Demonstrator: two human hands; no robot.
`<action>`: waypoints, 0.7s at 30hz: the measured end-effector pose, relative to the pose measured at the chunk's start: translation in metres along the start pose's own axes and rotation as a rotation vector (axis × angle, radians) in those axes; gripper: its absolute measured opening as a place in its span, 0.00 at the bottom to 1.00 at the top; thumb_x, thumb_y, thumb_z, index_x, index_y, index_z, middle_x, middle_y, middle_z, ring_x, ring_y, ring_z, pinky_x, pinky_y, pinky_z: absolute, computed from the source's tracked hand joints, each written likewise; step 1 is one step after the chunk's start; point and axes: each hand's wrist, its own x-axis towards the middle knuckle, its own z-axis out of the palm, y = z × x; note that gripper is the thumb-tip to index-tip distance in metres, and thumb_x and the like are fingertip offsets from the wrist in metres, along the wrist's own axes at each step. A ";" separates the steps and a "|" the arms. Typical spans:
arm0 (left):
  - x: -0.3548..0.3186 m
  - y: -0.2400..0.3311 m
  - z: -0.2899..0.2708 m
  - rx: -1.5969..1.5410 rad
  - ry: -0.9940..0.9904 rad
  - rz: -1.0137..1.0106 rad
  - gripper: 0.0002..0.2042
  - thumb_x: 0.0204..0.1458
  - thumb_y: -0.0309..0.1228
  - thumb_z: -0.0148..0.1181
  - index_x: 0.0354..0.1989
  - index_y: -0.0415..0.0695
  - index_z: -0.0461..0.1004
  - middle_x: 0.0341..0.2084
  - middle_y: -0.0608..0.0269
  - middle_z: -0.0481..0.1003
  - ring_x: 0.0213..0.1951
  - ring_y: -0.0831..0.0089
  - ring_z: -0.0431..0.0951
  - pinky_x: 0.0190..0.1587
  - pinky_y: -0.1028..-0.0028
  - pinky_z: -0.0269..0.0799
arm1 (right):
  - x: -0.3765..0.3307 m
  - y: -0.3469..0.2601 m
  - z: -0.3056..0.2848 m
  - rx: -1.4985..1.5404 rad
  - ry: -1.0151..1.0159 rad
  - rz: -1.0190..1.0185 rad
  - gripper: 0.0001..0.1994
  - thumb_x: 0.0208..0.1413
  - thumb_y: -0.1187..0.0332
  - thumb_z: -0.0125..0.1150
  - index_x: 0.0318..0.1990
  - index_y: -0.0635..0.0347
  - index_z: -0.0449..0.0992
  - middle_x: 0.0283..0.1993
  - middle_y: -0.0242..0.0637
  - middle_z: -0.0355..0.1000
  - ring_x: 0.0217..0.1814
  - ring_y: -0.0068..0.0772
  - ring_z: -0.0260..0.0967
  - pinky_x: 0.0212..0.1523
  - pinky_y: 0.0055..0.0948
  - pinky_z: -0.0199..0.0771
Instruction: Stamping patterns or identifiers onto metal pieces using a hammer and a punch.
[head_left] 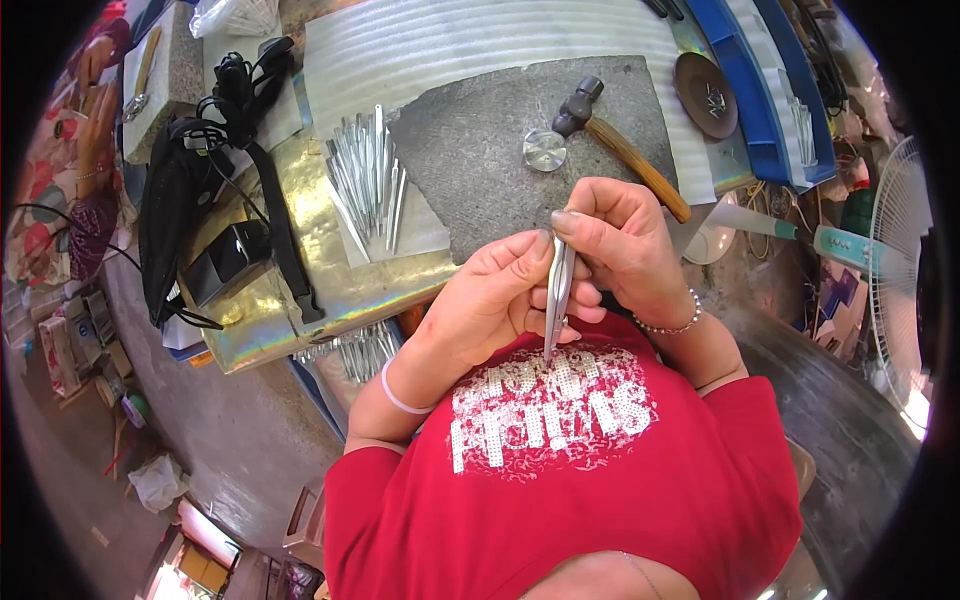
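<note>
A pair of slim silvery metal tweezers (556, 305) is pinched upright in front of my chest, its narrow end pointing down toward me. The fingers of my left hand (492, 290) close on it from one side, and my right hand (628, 245) grips its upper end, thumb and forefinger pressed together. Beyond my hands lies a grey stone slab (450, 140). On it rest a hammer (635, 160) with a wooden handle and a round shiny metal block (544, 150) by the hammer's head. Left of the slab, several similar silvery tweezers (362, 175) are heaped.
A brown round dish (706, 95) with small pieces and a blue tray (745, 90) stand at the right. Black straps and cables (185, 185) lie at the left. More metal pieces (362, 352) sit below the table edge. A fan (895, 250) stands far right; another person's arm (95, 140) shows far left.
</note>
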 end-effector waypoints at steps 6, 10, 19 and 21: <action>-0.003 -0.001 -0.003 0.018 0.017 0.026 0.17 0.61 0.40 0.43 0.46 0.37 0.68 0.37 0.52 0.76 0.40 0.62 0.79 0.40 0.65 0.78 | 0.003 0.002 0.000 0.010 -0.001 0.018 0.07 0.55 0.72 0.56 0.26 0.60 0.68 0.19 0.27 0.67 0.17 0.10 0.58 0.15 0.12 0.53; -0.004 -0.001 -0.006 -0.019 0.028 0.005 0.18 0.62 0.41 0.42 0.46 0.37 0.68 0.37 0.52 0.75 0.40 0.62 0.79 0.40 0.66 0.78 | 0.005 0.007 -0.002 -0.022 0.004 -0.012 0.09 0.56 0.73 0.55 0.25 0.63 0.68 0.19 0.31 0.69 0.14 0.13 0.61 0.14 0.13 0.57; -0.015 -0.003 -0.001 0.167 0.055 0.091 0.19 0.62 0.40 0.42 0.50 0.36 0.67 0.40 0.53 0.75 0.42 0.65 0.77 0.44 0.69 0.76 | 0.003 0.011 0.001 -0.060 0.025 -0.019 0.08 0.55 0.72 0.56 0.25 0.62 0.68 0.20 0.28 0.68 0.19 0.10 0.59 0.17 0.12 0.56; -0.017 -0.003 0.001 0.221 0.094 0.100 0.18 0.62 0.37 0.43 0.50 0.35 0.67 0.40 0.53 0.75 0.42 0.66 0.77 0.43 0.70 0.76 | 0.003 0.012 0.001 -0.075 0.023 -0.019 0.08 0.56 0.72 0.56 0.26 0.60 0.68 0.20 0.27 0.68 0.18 0.10 0.59 0.16 0.12 0.53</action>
